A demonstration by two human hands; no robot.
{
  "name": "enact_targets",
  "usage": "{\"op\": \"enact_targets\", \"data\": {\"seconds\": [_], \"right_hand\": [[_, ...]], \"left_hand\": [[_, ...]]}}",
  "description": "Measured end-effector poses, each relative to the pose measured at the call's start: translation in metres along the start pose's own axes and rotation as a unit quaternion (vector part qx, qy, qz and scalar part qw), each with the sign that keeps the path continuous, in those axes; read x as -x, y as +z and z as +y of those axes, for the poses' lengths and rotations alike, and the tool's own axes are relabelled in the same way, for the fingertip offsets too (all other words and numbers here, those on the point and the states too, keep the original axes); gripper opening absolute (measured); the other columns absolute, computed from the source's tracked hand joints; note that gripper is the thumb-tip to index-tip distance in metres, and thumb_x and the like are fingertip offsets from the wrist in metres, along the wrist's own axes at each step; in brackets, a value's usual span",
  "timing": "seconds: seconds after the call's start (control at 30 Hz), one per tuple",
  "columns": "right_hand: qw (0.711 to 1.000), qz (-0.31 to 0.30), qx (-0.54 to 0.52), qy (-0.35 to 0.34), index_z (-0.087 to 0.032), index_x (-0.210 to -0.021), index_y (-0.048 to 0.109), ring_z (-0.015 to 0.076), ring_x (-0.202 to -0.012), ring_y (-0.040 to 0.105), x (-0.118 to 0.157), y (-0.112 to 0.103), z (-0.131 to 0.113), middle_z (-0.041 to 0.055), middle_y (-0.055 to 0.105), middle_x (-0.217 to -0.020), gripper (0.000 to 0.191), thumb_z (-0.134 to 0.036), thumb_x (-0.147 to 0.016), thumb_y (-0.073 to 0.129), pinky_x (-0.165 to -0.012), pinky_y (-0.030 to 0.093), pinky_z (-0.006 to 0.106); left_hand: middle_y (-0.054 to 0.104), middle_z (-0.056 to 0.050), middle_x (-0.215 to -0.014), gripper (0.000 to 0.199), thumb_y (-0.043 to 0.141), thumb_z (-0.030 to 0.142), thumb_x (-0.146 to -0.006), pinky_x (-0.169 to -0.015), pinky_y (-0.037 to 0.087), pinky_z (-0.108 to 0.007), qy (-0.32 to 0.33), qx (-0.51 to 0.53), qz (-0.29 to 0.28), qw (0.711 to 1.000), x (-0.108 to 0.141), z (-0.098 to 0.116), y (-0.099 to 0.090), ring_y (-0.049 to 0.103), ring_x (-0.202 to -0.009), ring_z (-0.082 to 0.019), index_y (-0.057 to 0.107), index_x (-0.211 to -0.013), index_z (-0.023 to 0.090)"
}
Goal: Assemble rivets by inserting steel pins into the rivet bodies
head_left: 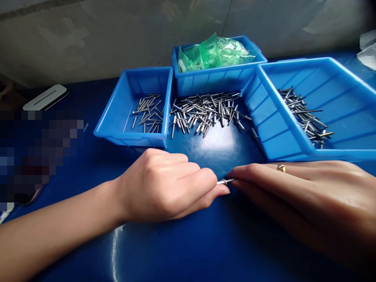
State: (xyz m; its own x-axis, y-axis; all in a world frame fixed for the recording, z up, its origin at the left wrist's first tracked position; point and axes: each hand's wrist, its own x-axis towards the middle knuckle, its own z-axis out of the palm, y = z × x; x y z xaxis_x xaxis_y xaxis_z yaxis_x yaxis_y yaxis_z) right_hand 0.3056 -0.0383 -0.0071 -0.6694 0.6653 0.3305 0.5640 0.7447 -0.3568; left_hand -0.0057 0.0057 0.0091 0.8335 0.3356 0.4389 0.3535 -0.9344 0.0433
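Note:
Between my two hands is a small metal rivet (224, 181), its flanged middle showing. My left hand (173, 186) is closed, pinching one end between thumb and forefinger. The thin pin end is pinched by the fingertips of my right hand (296, 196), which wears a ring. Beyond my hands, a loose pile of rivets and screws (205, 111) lies on the blue table (182, 250). A blue bin (113, 117) at the left holds screws (148, 111); the larger blue bin (346, 98) at the right holds rivets (305, 115).
Behind the pile stands another blue bin (211, 80) with green and clear plastic bags (214, 53). A white device (45, 98) lies at the back left, near a grey wall (117, 39). White plastic (368, 51) shows at the right edge.

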Motion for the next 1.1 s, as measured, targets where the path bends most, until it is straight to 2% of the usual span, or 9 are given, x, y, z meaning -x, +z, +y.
{"op": "enact_targets", "data": {"seconds": [0.17, 0.33, 0.57, 0.63, 0.73, 0.87, 1.0, 1.1], "right_hand": [[1.0, -0.01, -0.014, 0.009, -0.032, -0.102, 0.065, 0.0225, -0.052, 0.072, -0.004, -0.001, -0.004, 0.0005, 0.085, -0.085, 0.042, -0.025, -0.137, 0.044, -0.047, 0.045, 0.039], [1.0, 0.009, 0.009, -0.005, -0.032, -0.104, 0.062, 0.02, -0.053, 0.072, -0.01, 0.0, -0.005, 0.0001, 0.086, -0.087, 0.042, -0.028, -0.141, 0.042, -0.049, 0.048, 0.035], [1.0, 0.004, -0.005, 0.004, -0.033, -0.105, 0.06, 0.021, -0.053, 0.072, -0.01, -0.002, -0.005, -0.0006, 0.086, -0.088, 0.046, -0.032, -0.143, 0.034, -0.049, 0.049, 0.039], [1.0, 0.0, -0.007, 0.008, -0.032, -0.106, 0.061, 0.0204, -0.053, 0.071, -0.01, -0.003, -0.004, -0.0014, 0.086, -0.089, 0.045, -0.034, -0.143, 0.035, -0.052, 0.051, 0.039], [1.0, 0.014, -0.001, 0.006, -0.032, -0.108, 0.064, 0.02, -0.051, 0.069, -0.007, -0.001, -0.004, -0.0023, 0.085, -0.087, 0.039, -0.028, -0.141, 0.042, -0.05, 0.049, 0.038], [1.0, 0.027, 0.015, -0.001, -0.031, -0.108, 0.069, 0.0232, -0.061, 0.08, -0.002, 0.003, -0.003, 0.0026, 0.089, -0.092, 0.036, -0.017, -0.132, 0.046, -0.05, 0.048, 0.035], [1.0, 0.017, 0.012, -0.012, -0.033, -0.111, 0.064, 0.0236, -0.063, 0.083, -0.003, 0.0, -0.003, 0.0025, 0.09, -0.093, 0.035, -0.019, -0.136, 0.043, -0.051, 0.051, 0.033], [1.0, 0.018, 0.014, -0.016, -0.033, -0.112, 0.06, 0.0234, -0.064, 0.084, -0.006, -0.002, -0.004, 0.0034, 0.091, -0.095, 0.034, -0.021, -0.137, 0.041, -0.049, 0.051, 0.032]], "left_hand": [[0.081, 0.008, -0.077, 0.039, 0.079, 0.024, -0.132, -0.059, 0.051, -0.032, 0.001, -0.004, 0.009, 1.0, 0.001, -0.001, 0.002, 0.065, -0.058, -0.012, 0.079, -0.093, 0.025], [0.08, 0.006, -0.075, 0.04, 0.08, 0.023, -0.13, -0.058, 0.05, -0.032, 0.002, -0.001, 0.017, 1.0, 0.0, -0.002, 0.004, 0.066, -0.057, -0.012, 0.077, -0.09, 0.023], [0.085, 0.003, -0.079, 0.038, 0.071, 0.016, -0.129, -0.06, 0.054, -0.032, -0.001, -0.004, 0.028, 1.0, -0.001, -0.002, 0.006, 0.069, -0.059, -0.014, 0.081, -0.093, 0.022], [0.083, 0.003, -0.077, 0.041, 0.068, 0.015, -0.13, -0.059, 0.053, -0.033, 0.0, 0.006, 0.033, 0.999, -0.002, -0.002, 0.006, 0.068, -0.058, -0.014, 0.081, -0.092, 0.021], [0.081, 0.004, -0.075, 0.045, 0.065, 0.015, -0.132, -0.056, 0.05, -0.034, -0.002, 0.013, 0.031, 0.999, -0.001, -0.002, 0.007, 0.065, -0.056, -0.013, 0.08, -0.09, 0.02], [0.08, 0.004, -0.074, 0.045, 0.068, 0.017, -0.132, -0.055, 0.05, -0.034, 0.0, 0.014, 0.035, 0.999, -0.001, -0.002, 0.006, 0.065, -0.056, -0.013, 0.078, -0.089, 0.021], [0.083, 0.003, -0.078, 0.04, 0.076, 0.02, -0.129, -0.056, 0.053, -0.033, 0.003, 0.011, 0.032, 0.999, 0.0, -0.003, 0.006, 0.069, -0.058, -0.013, 0.079, -0.089, 0.022], [0.084, 0.004, -0.078, 0.04, 0.075, 0.02, -0.129, -0.057, 0.053, -0.033, 0.001, 0.007, 0.028, 1.0, -0.001, -0.003, 0.006, 0.069, -0.058, -0.013, 0.079, -0.089, 0.022]]}}
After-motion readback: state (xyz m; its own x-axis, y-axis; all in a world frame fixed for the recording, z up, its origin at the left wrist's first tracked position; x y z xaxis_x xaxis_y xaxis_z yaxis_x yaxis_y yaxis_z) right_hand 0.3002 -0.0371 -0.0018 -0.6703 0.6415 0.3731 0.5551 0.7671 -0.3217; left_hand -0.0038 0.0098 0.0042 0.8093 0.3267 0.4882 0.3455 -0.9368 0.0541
